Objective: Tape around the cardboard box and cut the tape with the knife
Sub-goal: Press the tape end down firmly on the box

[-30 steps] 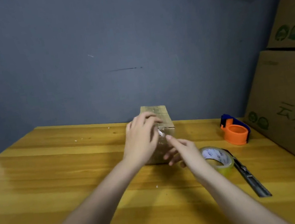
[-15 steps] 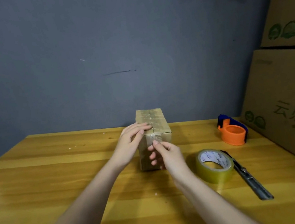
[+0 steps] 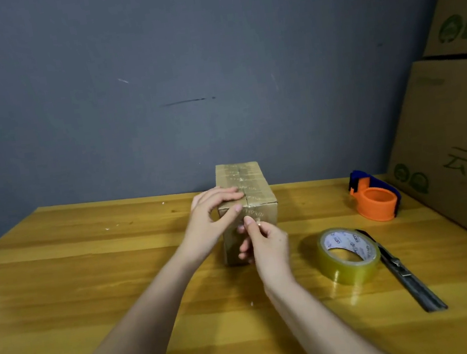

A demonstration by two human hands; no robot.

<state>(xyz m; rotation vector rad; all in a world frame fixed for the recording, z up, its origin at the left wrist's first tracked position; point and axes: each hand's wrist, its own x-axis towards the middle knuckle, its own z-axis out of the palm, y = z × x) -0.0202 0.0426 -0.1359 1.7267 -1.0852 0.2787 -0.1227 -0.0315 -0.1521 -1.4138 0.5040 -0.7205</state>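
Note:
A small brown cardboard box (image 3: 253, 186) stands on the wooden table (image 3: 89, 272) near the grey wall, with clear tape along its top seam. My left hand (image 3: 208, 222) grips its near upper-left corner, fingers over the top and thumb on the front face. My right hand (image 3: 265, 244) is at the front face, thumb and forefinger pinched on a small shiny end of tape. The roll of clear tape (image 3: 341, 272) lies flat to the right of my right hand. The dark utility knife (image 3: 412, 280) lies just beyond the roll, pointing toward me.
An orange and blue tape dispenser (image 3: 375, 202) sits at the back right of the table. Large printed cartons (image 3: 456, 145) are stacked along the right edge. The grey wall stands right behind the box.
My right hand rose from the lower front of the box to just under its top front edge and pinched shut. My left hand settled on the corner. The view tilted slightly.

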